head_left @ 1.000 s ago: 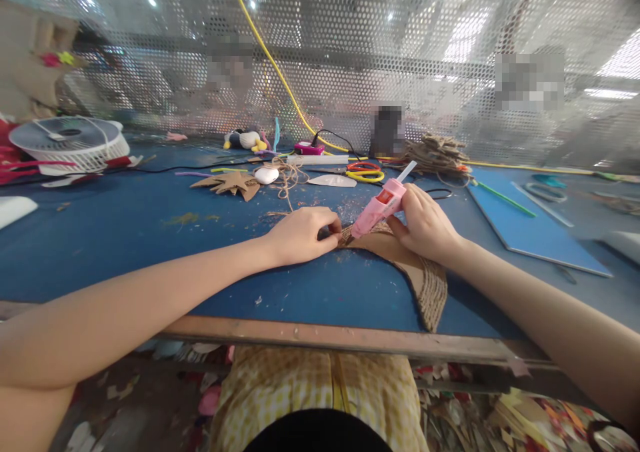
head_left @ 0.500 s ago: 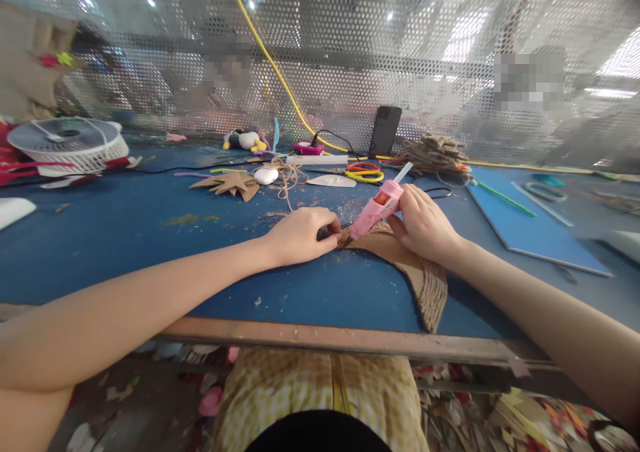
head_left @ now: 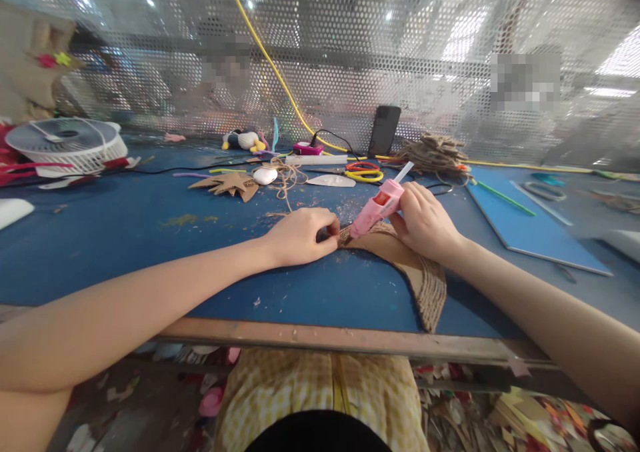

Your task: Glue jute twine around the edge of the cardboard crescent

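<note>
A curved cardboard piece partly wrapped in jute twine lies on the blue table near its front edge. My right hand grips a pink glue gun with its nozzle down on the piece's left tip. My left hand is closed in a pinch on the twine at that same tip, just left of the nozzle. A strand of twine runs back from there toward the far side of the table.
At the far side lie a cardboard leaf shape, coloured rings, a black phone leaning on the mesh screen, and a twine pile. A white fan stands far left. A blue board lies right.
</note>
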{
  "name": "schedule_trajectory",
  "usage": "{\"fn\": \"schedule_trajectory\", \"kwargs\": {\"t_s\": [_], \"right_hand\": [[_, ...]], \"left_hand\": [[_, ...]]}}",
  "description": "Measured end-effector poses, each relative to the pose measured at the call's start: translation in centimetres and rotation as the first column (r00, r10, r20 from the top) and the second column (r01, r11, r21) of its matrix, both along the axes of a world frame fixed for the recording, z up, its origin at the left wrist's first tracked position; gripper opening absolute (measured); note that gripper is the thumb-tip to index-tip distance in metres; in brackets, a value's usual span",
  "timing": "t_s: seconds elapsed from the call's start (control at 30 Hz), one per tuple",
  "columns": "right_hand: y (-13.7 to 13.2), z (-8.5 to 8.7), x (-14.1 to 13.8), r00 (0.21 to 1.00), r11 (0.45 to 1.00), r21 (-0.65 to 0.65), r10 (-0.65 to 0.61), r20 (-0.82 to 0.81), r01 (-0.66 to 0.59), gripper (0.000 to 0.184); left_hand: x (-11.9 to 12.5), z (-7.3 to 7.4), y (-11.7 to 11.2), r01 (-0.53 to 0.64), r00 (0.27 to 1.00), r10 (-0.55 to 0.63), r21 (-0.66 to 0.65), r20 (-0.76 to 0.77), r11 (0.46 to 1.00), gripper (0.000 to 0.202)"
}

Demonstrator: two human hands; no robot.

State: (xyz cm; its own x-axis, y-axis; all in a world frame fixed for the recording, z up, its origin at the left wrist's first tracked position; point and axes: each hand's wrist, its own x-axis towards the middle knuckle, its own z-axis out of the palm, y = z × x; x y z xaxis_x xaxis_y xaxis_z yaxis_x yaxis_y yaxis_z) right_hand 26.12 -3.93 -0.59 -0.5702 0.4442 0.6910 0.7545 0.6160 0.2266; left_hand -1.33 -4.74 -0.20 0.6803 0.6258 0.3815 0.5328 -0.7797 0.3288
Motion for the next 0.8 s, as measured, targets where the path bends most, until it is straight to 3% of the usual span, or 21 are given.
{"fn": "schedule_trajectory", "kwargs": {"t_s": [0.37,0.8], "right_hand": [[-0.2,0.3,0.2,0.999,0.997,0.071,-0.022,0.03,0.02,0.013],[-0.7,1.1,0.4,0.994,0.968,0.249,-0.01,0.109,-0.018,0.012]], "left_hand": [[-0.1,-0.1,-0.1,0.027,1.0,-0.027,0.022,0.0,0.999,0.01],[0.0,-0.4,0.1,0.077,0.997,-0.075,0.091,-0.03,0.993,0.009]]}}
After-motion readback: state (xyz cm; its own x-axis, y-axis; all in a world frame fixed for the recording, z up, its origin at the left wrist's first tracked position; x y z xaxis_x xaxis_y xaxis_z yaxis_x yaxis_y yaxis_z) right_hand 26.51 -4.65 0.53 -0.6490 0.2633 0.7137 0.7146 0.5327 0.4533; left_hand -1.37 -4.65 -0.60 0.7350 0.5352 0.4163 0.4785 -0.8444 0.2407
